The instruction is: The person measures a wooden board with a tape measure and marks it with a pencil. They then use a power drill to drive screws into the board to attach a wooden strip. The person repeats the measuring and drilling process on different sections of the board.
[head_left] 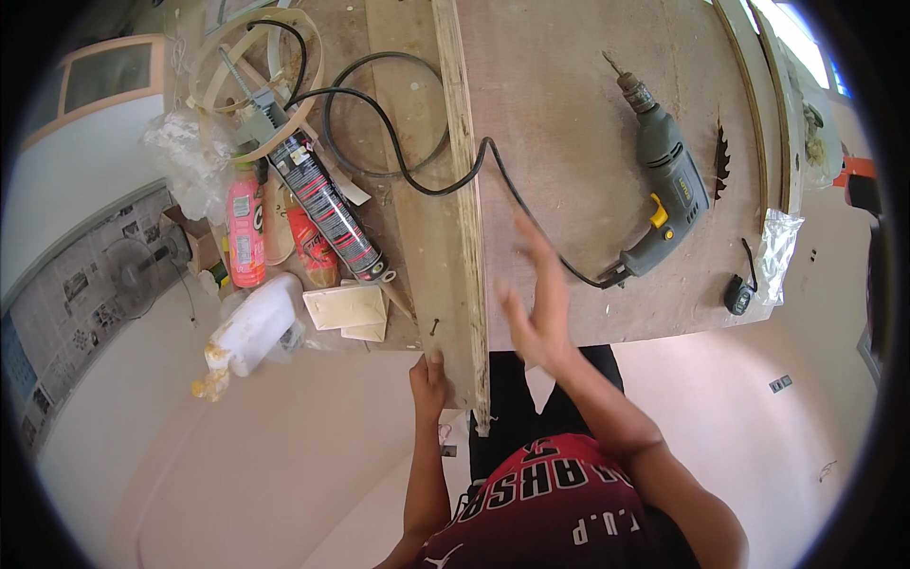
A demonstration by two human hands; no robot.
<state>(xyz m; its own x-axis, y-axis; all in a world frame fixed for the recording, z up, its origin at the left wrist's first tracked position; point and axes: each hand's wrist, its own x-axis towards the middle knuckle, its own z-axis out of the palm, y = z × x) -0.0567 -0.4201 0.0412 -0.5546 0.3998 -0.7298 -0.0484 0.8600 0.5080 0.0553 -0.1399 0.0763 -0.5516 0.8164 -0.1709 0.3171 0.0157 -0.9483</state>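
My left hand (428, 381) is closed on the near end of a long wooden board (428, 251), its thumb along the edge. A screw or nail (434, 327) sticks up from that board just beyond my thumb. My right hand (538, 318) hovers right of the board's raised edge, fingers apart and slightly blurred, holding nothing. Close to its fingers runs a black power cord (512, 185), which leads to a grey drill (675, 171) with a yellow trigger. The drill lies on its side on the worktop (569, 104), bit pointing away from me.
Left of the board lie a caulking gun with a black cartridge (327, 204), a pink bottle (247, 228), a red pouch (311, 245), a white plastic bottle (254, 322) and cream blocks (346, 308). At right are a tape measure (737, 294), silver foil (779, 251) and a jagged slot (722, 163).
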